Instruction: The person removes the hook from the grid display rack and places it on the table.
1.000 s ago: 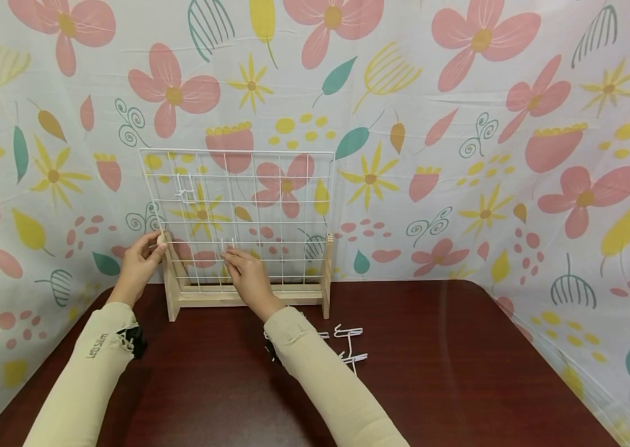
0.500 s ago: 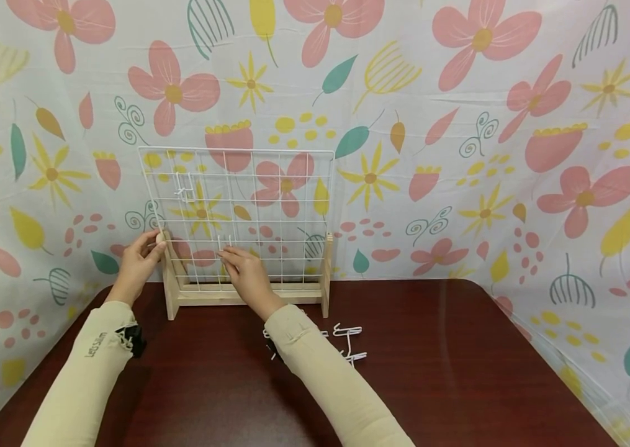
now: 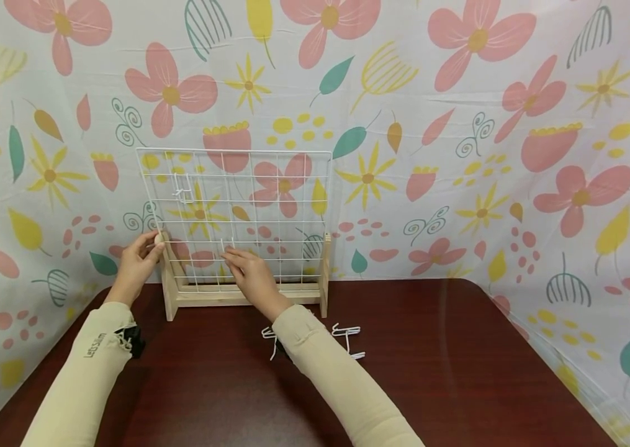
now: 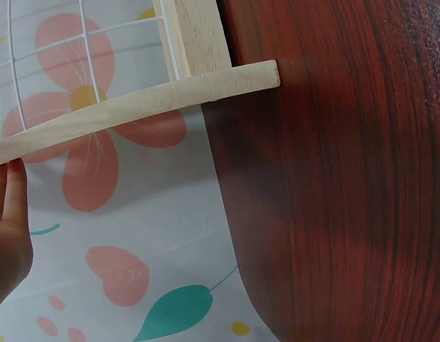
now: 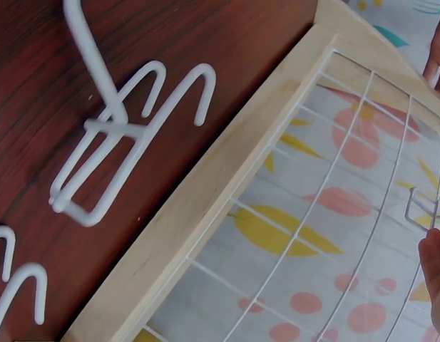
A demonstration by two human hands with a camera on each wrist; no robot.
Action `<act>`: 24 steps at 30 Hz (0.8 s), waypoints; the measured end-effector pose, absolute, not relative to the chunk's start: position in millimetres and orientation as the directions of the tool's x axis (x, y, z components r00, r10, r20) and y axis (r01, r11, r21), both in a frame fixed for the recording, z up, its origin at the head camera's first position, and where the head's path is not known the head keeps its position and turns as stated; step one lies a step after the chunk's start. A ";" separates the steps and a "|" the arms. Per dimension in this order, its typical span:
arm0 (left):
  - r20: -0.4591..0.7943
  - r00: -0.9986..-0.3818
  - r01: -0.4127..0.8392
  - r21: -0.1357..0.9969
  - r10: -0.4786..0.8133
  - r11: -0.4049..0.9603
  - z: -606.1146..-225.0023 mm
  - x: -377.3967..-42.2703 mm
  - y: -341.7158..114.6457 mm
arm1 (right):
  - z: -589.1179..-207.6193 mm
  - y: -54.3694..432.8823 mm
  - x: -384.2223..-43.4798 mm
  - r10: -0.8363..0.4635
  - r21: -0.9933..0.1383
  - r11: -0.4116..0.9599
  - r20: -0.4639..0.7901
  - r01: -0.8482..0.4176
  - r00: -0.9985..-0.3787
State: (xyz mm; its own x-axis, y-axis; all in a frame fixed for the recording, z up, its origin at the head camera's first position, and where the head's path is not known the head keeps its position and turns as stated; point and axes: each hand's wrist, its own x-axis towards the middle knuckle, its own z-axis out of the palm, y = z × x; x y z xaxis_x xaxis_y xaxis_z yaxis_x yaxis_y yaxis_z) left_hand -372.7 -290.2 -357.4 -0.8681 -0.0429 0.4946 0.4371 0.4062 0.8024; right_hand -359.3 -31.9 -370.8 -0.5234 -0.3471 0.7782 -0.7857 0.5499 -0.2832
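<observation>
In the head view a white wire grid panel (image 3: 275, 201) stands upright in a wooden stand (image 3: 247, 298) on the table. My left hand (image 3: 135, 264) grips the top of the stand's left post (image 3: 169, 279) between thumb and fingers. With its fingertips, my right hand (image 3: 253, 276) pinches a white wire hook (image 3: 227, 244) against the middle of the grid; the fingers cover its lower part. A similar hook hanger (image 3: 183, 189) hangs on the grid at upper left. The right wrist view catches the pinched hook (image 5: 421, 209) beside the fingers at its right edge.
More white hooks (image 3: 347, 331) lie on the dark red table (image 3: 432, 360), partly hidden under the right sleeve. One double-pronged hook (image 5: 134, 135) shows large in the right wrist view. A flowered cloth (image 3: 393, 205) hangs close behind the grid and along the sides.
My right forearm has shifted slightly to the right, uncovering a hook on the table left of the sleeve. The pinched hook has moved only slightly; my left hand stays on the post.
</observation>
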 end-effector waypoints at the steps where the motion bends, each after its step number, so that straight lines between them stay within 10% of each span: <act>1: 0.496 -0.867 0.440 0.803 -0.044 0.402 -355.3 -370.0 -288.2 | -370.9 -30.5 -359.1 -0.355 -0.277 0.551 0.776 -0.788 -0.521; 24: 0.490 -0.870 0.419 0.792 -0.052 0.445 -365.4 -383.3 -295.4 | -360.6 -2.6 -349.7 -0.466 -0.188 0.535 0.747 -0.824 -0.473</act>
State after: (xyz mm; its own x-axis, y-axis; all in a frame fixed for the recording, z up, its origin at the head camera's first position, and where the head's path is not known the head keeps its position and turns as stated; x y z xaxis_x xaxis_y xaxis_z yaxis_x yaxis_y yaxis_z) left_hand -383.3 -295.4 -365.4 -0.8701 -0.0523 0.4901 0.4191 0.4445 0.7917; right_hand -349.7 -2.6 -360.6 -0.4733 -0.4663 0.7474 -0.8236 0.5353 -0.1875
